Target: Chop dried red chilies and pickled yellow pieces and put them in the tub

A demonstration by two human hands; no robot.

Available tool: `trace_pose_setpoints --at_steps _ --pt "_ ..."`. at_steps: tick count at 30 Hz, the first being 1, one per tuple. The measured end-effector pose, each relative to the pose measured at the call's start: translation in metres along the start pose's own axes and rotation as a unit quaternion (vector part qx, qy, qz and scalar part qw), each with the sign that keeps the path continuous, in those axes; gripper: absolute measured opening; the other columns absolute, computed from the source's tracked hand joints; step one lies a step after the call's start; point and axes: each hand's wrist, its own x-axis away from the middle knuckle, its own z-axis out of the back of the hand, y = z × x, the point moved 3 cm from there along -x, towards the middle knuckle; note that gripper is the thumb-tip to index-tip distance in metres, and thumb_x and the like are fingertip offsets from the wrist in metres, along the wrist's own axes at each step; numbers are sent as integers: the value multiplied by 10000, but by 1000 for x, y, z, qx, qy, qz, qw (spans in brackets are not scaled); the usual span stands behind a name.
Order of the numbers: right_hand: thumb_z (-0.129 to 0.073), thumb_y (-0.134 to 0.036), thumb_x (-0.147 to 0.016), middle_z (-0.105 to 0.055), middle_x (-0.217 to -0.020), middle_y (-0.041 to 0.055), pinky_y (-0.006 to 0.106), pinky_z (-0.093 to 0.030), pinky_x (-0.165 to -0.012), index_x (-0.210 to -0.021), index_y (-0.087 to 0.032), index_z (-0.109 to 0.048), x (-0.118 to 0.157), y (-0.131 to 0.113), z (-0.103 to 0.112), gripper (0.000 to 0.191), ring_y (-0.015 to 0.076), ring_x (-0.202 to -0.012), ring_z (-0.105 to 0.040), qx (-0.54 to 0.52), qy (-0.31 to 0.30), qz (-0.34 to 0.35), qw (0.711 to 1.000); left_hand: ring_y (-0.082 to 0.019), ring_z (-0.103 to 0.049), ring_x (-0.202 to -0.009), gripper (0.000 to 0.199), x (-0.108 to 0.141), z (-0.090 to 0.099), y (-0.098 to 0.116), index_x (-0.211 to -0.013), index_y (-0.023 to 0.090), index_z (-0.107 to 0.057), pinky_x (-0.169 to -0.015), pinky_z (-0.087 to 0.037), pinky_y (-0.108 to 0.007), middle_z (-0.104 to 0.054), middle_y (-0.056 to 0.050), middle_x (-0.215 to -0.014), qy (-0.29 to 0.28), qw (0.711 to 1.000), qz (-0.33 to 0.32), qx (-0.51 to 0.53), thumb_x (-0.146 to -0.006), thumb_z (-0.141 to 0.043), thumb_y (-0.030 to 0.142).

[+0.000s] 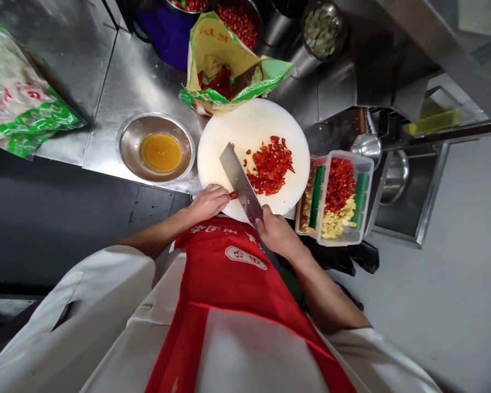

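Observation:
My right hand (276, 229) is closed round the handle end of a cleaver (241, 183), whose blade slants across the round white cutting board (213, 131). Under the curled fingers of my left hand (209, 203), at the board's near left edge, a red chili pepper (233, 195) pokes out against the blade. To the right of the blade lies a heap of chopped red chili (272, 164), with a few loose bits beside it. Most of the pepper in my left hand is hidden by the fingers.
Left of the board stands a steel bowl (125, 139) of amber liquid. Behind it, an opened green-and-yellow bag (245, 65) holds red peppers. A clear plastic container (346, 240) with chopped chili and pale yellow pieces is at the right. A plastic bag (24, 103) lies far left.

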Motion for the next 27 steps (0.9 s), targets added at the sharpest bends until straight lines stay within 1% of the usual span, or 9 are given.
trace_pose_setpoints --at_steps 3,6,8,11,14,17,20,23,27 --pt "-307 -255 -1000 -716 -955 184 325 -422 -709 -1194 -110 -422 -10 -8 -8 268 300 -876 -685 -2 17 -29 999 -204 -559 -981 244 0 1 -2 -964 188 -688 -901 -432 -374 -690 -61 -1023 -5 1000 -10 1 -988 -449 233" --pt "-319 -258 -996 -714 -969 188 334 -420 -709 -1225 -110 -417 -11 -12 -1 290 316 -888 -680 21 33 -8 999 -201 -558 -980 241 2 3 -4 -970 183 -687 -902 -430 -371 -685 -67 -1036 -2 1000 -20 5 -987 -453 239" --pt "-330 -269 -992 -713 -942 182 330 -412 -693 -1214 -115 -430 -4 -12 2 287 316 -866 -679 15 23 2 1000 -201 -558 -983 233 4 5 -5 -981 182 -687 -908 -429 -371 -679 -72 -1038 2 1000 -19 9 -985 -463 246" --pt "-338 -276 -990 -715 -911 169 318 -404 -676 -1179 -117 -444 2 -15 -8 269 302 -833 -681 -22 15 -24 999 -205 -556 -971 237 6 6 -7 -978 188 -689 -896 -426 -378 -681 -67 -986 5 1000 -21 5 -987 -461 253" --pt "-332 -261 -991 -717 -909 163 320 -403 -683 -1182 -117 -439 -4 -20 -17 262 305 -846 -681 -30 37 -48 998 -209 -556 -957 256 7 6 -7 -948 195 -693 -877 -422 -382 -688 -60 -946 0 1000 -24 0 -993 -449 255" --pt "-346 -261 -984 -714 -915 175 330 -396 -677 -1196 -121 -438 -5 -22 -10 270 322 -840 -678 -9 49 -24 998 -209 -556 -956 257 9 9 -8 -946 195 -694 -879 -422 -384 -691 -61 -965 -5 1000 -22 5 -993 -450 260" --pt "-359 -277 -979 -711 -891 173 326 -386 -658 -1176 -128 -447 6 -21 -5 262 324 -819 -676 -24 37 -8 999 -213 -554 -985 240 12 13 -11 -989 198 -694 -905 -419 -391 -686 -65 -1011 -3 1000 -11 13 -987 -461 257" --pt "-362 -281 -981 -713 -881 161 315 -390 -656 -1160 -132 -447 6 -22 -19 247 304 -818 -677 -71 37 -38 996 -218 -554 -991 239 14 15 -12 -1002 205 -695 -902 -416 -395 -685 -64 -1007 -6 1000 -5 12 -983 -461 246" --pt "-372 -281 -976 -718 -895 151 314 -406 -671 -1176 -140 -449 -13 -25 -33 257 290 -821 -672 -96 72 -54 991 -215 -553 -972 253 13 17 -12 -978 200 -695 -885 -416 -390 -684 -61 -1005 -24 1000 -11 -2 -988 -446 246"
